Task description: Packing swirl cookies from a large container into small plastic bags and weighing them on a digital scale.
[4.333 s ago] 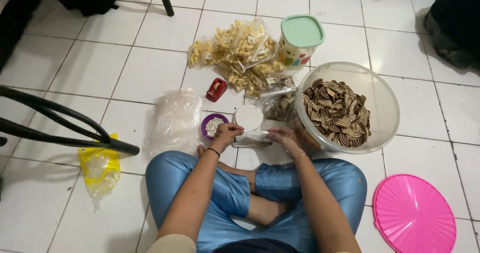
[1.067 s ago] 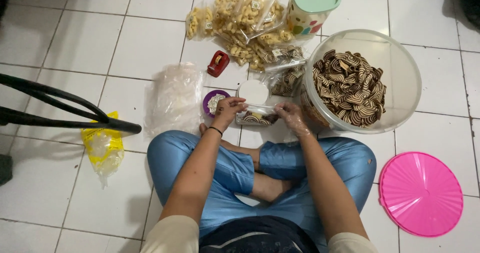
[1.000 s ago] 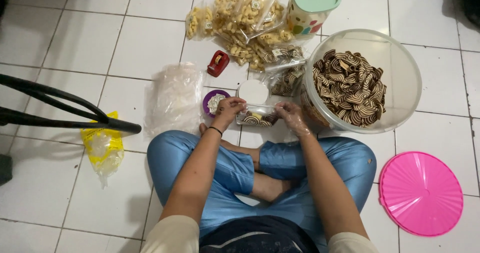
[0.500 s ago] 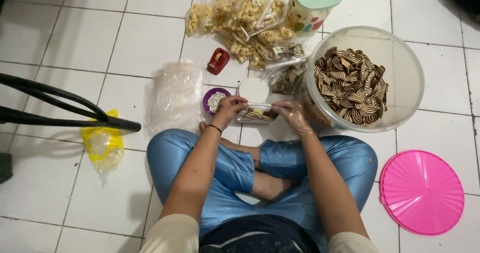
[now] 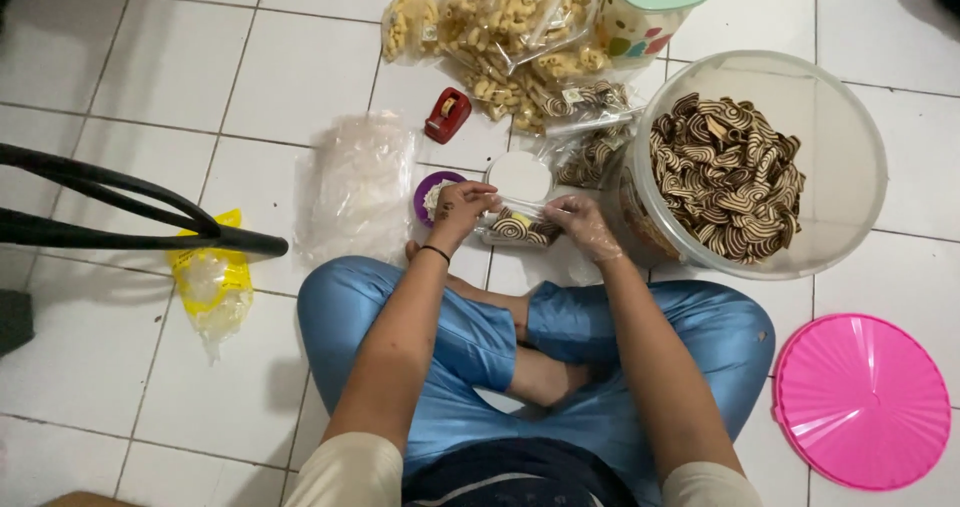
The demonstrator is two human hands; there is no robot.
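Change since earlier: Both hands had stayed on the small bag in front of the crossed legs; the view had drifted so the tub sat further right and the stool legs at left barely shifted.
Left hand: the left hand [image 5: 462,207] pinched the left end of the small clear bag of striped snacks [image 5: 520,229], fingers closed on the plastic.
Right hand: the right hand [image 5: 583,225], in a thin clear glove, gripped the bag's right end, grip clenched on it.
Bag position: held just above the tiled floor [image 5: 150,77], centre of the frame, between the purple cup [image 5: 432,195] and the large clear tub [image 5: 850,167].
Bag axis: long axis ran left to right across the frame, roughly level; which end was the mouth could not be told.
Done so far: a heap of filled bags [image 5: 500,37] lay at upper centre, beside a red tape dispenser [image 5: 447,116].
Left to do: the tub looked well filled with striped snacks [image 5: 725,177], and a stack of empty bags [image 5: 355,182] lay at left, so much packing seemingly remained.
Nearby: a pink lid [image 5: 860,402] lay at lower right.
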